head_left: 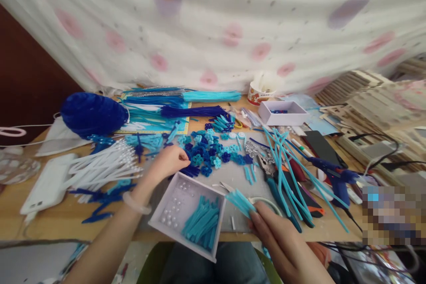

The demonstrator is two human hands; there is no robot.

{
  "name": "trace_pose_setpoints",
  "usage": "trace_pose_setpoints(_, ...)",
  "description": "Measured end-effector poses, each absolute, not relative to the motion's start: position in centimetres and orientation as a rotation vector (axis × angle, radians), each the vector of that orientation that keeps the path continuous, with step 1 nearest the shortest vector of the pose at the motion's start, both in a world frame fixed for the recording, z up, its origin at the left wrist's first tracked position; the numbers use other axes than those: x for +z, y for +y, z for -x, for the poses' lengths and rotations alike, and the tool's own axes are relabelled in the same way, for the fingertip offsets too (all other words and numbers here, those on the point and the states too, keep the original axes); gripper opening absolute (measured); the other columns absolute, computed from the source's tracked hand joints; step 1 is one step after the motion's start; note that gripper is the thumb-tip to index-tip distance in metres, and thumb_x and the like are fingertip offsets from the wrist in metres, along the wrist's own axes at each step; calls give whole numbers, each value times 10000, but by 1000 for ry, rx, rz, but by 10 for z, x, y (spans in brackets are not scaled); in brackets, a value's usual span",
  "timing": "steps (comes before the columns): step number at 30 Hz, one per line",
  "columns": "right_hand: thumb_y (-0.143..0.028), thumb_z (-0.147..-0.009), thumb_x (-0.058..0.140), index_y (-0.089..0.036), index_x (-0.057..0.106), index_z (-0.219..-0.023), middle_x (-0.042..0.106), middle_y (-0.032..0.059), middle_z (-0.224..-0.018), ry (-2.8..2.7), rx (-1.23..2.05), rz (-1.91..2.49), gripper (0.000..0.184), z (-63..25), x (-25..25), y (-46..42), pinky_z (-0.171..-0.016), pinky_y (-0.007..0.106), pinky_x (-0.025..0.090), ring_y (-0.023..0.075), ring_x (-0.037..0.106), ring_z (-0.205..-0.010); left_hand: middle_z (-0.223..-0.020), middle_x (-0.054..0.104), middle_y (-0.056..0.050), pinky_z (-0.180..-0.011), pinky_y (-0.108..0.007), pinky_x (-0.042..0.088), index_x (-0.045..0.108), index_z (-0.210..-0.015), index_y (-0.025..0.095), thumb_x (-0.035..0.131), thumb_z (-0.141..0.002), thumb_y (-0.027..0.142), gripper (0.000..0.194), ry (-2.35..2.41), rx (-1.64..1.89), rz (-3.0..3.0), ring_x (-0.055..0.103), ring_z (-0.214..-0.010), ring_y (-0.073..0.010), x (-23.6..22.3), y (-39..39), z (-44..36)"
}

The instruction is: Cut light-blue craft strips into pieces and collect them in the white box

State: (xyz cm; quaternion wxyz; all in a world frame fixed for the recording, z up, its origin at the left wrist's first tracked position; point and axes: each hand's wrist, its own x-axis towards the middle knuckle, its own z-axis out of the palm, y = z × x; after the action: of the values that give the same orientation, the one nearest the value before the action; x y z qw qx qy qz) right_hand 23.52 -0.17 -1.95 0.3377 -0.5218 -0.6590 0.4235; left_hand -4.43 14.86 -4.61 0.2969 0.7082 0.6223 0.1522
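Right hand (pixel 278 234) pinches turquoise strips (pixel 240 203), ends jutting past fingertips toward white box (pixel 183 243). Left hand (pixel 168 159): fingers curled beside dark-blue stems (pixel 190 171); can't tell if gripping.

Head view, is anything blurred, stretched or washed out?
Head view: wide-angle stretching, plainest in the stacked pieces at right; the curtain looks soft, paper cup washed out near its top; teal strips in the right hand fairly clear; part of the lower right pixelated.

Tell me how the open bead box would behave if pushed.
The open box might tip, since its near corner appears to overhang the table. Its round, loose pearl beads would likely roll; the piled turquoise pipe-cleaner pieces probably less.
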Motion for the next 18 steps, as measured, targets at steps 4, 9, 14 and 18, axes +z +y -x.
trace_pose_setpoints(4,-464,-996,494,-289,665,-849,643,35,-680,-1687,1146,1299,286,-232,-13,4,-587,332,482,226,590,-619,-759,789,-55,-663,-298,489,757,-699,206,651,-712,373,198,1562,556,-1816,702,-732,-248,-38,143,51)
trace_pose_setpoints(9,-480,-995,488,-265,638,-830,627,18,-671,-1702,1081,1308,309,-231,-9,-3,-578,308,460,202,582,-616,-910,807,-86,-786,-324,541,725,-803,190,641,-755,434,262,1371,723,-1710,737,-865,-253,-26,135,49)
trace_pose_setpoints(14,-523,-981,484,-264,629,-833,651,24,-691,-1782,894,1260,332,-235,-11,-10,-595,306,469,210,609,-640,-927,804,-134,-870,-364,547,650,-902,171,625,-798,533,377,1293,978,-1586,741,-956,-253,-14,128,42)
trace_pose_setpoints(18,-513,-1007,434,-253,627,-800,635,18,-664,-1821,815,1244,385,-239,-6,-9,-571,300,451,203,603,-616,-831,795,-105,-791,-358,578,676,-916,165,638,-792,560,415,1244,1098,-1551,753,-828,-238,8,112,31)
